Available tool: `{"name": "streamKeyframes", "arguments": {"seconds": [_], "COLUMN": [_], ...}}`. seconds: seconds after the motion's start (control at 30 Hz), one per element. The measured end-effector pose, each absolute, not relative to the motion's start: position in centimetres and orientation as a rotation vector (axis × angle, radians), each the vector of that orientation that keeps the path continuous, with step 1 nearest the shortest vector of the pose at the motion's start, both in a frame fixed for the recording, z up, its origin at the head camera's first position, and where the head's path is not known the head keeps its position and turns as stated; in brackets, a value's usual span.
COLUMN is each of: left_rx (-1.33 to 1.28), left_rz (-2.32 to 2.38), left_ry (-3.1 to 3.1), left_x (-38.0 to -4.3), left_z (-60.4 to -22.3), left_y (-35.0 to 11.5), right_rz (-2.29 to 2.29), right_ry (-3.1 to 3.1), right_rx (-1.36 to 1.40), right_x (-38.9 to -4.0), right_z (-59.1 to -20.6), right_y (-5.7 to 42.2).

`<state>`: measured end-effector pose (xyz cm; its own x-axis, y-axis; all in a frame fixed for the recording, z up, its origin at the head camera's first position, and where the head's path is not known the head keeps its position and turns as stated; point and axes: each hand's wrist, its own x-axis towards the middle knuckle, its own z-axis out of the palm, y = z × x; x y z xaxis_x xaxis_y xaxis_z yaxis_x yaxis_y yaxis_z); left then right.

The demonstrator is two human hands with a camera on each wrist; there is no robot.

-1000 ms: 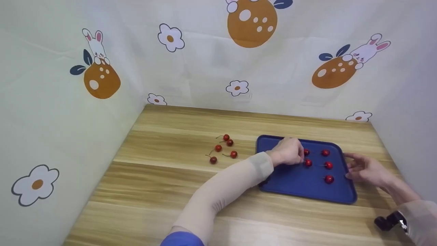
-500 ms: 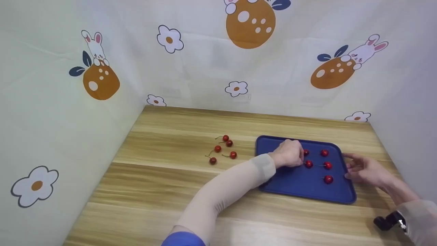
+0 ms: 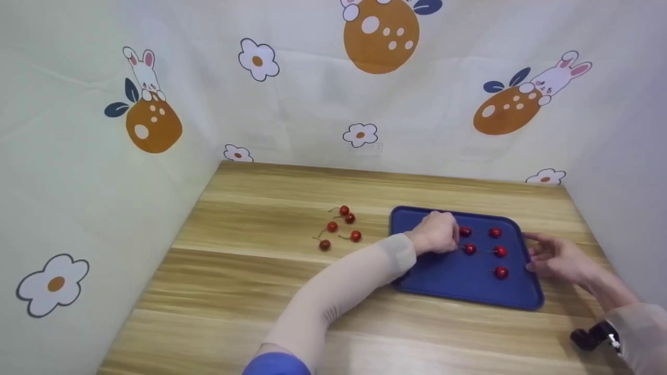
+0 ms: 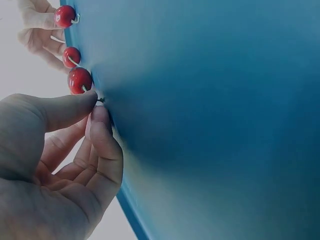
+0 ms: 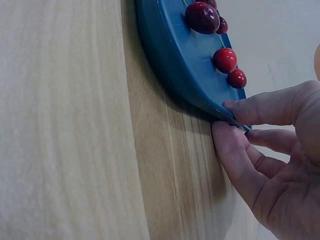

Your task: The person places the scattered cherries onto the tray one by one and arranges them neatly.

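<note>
In the head view several red cherries with stems lie on a blue tray [image 3: 443, 289]. My left hand [image 3: 435, 233] is over the tray's left half. Its thumb and index finger pinch the stem of a cherry [image 3: 470, 249], whose stem end sticks out past the fingertips in the left wrist view. Just behind that fruit is another cherry [image 3: 465, 232]. A column of cherries, including the middle cherry [image 3: 500, 251], stands to their right. My right hand [image 5: 280, 150] grips the tray's right rim, thumb on top and fingers beneath. My left hand hides part of the tray.
Several loose cherries [image 3: 332, 226] lie on the wooden table [image 3: 234, 291] left of the tray. A black device [image 3: 594, 336] is strapped at my right wrist. Patterned cloth [image 3: 292, 104] walls the table's back and sides.
My left hand has shifted slightly left, and more of the pinched cherry's stem side shows. The right hand stays at the tray's rim. The loose cherries have not moved.
</note>
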<state>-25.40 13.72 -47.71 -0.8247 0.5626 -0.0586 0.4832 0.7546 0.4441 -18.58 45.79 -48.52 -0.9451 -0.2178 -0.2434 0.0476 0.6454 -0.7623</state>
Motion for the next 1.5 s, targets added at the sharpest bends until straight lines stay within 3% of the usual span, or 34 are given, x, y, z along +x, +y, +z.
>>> {"name": "streamKeyframes", "arguments": {"seconds": [0.67, 1.5], "left_rx": [0.950, 0.773], "left_rz": [0.665, 1.098], "left_ry": [2.704, 2.627], "left_x": [-25.7, -26.9], "left_z": [-46.7, -45.5], "left_y": [9.4, 0.3], "right_rz": [-1.187, -1.190], "right_ry": [2.569, 2.552], "right_rx": [-0.127, -0.137], "right_x": [-18.6, -18.6], "right_z": [-48.5, -48.4], "right_y": [45.7, 45.8]}}
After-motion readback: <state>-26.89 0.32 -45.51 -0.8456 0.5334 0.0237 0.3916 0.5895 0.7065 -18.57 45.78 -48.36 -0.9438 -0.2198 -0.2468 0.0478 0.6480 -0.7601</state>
